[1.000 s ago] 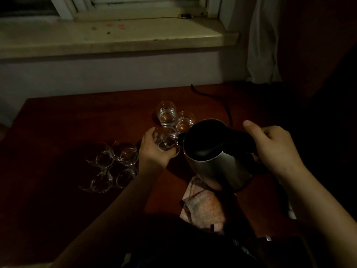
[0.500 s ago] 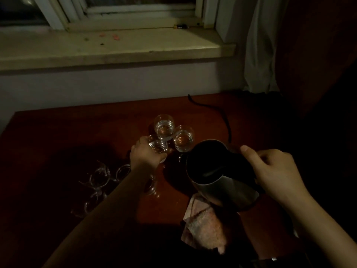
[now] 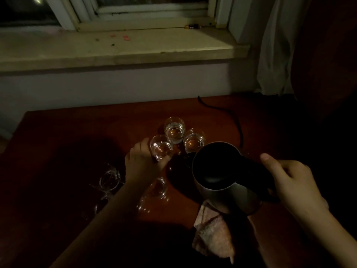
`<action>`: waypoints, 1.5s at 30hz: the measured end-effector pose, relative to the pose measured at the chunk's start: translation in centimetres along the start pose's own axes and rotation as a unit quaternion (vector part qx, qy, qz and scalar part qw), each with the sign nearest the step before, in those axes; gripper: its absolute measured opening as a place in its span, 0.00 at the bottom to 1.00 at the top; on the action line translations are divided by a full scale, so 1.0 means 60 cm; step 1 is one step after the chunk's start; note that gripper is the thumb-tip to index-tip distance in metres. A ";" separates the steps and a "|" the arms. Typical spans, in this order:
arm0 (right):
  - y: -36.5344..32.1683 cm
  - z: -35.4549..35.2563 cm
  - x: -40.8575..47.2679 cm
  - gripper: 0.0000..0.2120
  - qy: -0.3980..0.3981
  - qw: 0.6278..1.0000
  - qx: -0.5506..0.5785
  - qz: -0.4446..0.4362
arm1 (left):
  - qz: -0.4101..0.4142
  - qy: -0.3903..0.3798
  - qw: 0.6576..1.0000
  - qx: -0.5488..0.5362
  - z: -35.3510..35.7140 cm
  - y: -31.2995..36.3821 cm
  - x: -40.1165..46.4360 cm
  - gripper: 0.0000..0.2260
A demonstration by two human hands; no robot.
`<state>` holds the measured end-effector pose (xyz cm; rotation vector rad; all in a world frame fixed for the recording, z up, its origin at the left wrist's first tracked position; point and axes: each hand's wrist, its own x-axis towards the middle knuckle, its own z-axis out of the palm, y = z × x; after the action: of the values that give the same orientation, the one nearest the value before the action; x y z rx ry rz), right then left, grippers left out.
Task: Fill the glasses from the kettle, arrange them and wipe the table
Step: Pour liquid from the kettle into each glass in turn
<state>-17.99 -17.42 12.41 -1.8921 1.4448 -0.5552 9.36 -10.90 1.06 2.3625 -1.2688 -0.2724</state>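
On the dark red tabletop the left hand grips a filled glass, now parked right beside two other filled glasses and; a second ago that glass sat nearer the kettle spout, so it's been carried back into the cluster. Right hand holds the kettle by its black handle, lid open, roughly level, off the surface, no pour visible. Three filled glasses now form a tight triangle; whether they touch, can't tell. Empty glasses and lie near the left forearm, too dim to count. Cloth sits at the near edge below the kettle. Judgement: third fill done and placed, next is letting go and fetching an empty one; wiping not started.
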 end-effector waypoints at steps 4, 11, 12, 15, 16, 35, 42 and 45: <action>-0.007 0.004 -0.004 0.35 0.001 0.999 0.032 0.004 | 0.098 -0.162 0.962 0.197 -0.029 -0.037 -0.075 0.53; -0.017 0.005 -0.008 0.37 0.000 1.000 0.025 -0.016 | 0.107 -0.164 0.945 0.263 -0.012 -0.032 -0.086 0.42; -0.018 0.003 -0.009 0.37 -0.004 0.999 0.024 -0.021 | 0.097 -0.142 0.958 0.232 -0.008 -0.029 -0.090 0.41; -0.021 -0.005 -0.012 0.37 -0.015 0.999 0.016 -0.031 | 0.062 -0.048 0.991 0.113 0.014 -0.015 -0.106 0.42; -0.024 -0.008 -0.012 0.35 -0.015 0.999 0.015 -0.027 | 0.047 -0.016 0.997 0.060 0.022 -0.009 -0.110 0.42; -0.062 -0.049 -0.015 0.32 -0.023 0.993 -0.101 -0.063 | -0.043 -0.021 0.973 -0.224 0.033 0.067 -0.133 0.38; -0.061 -0.046 -0.008 0.32 -0.035 0.988 -0.133 -0.072 | -0.041 -0.019 0.971 -0.233 0.030 0.073 -0.139 0.39; -0.063 -0.045 -0.008 0.31 -0.041 0.987 -0.136 -0.072 | -0.052 -0.020 0.970 -0.236 0.031 0.072 -0.141 0.39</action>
<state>-17.50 -17.12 17.02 -2.2188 1.3940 -0.3544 0.74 -6.52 1.19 2.0203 -0.9651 -0.5864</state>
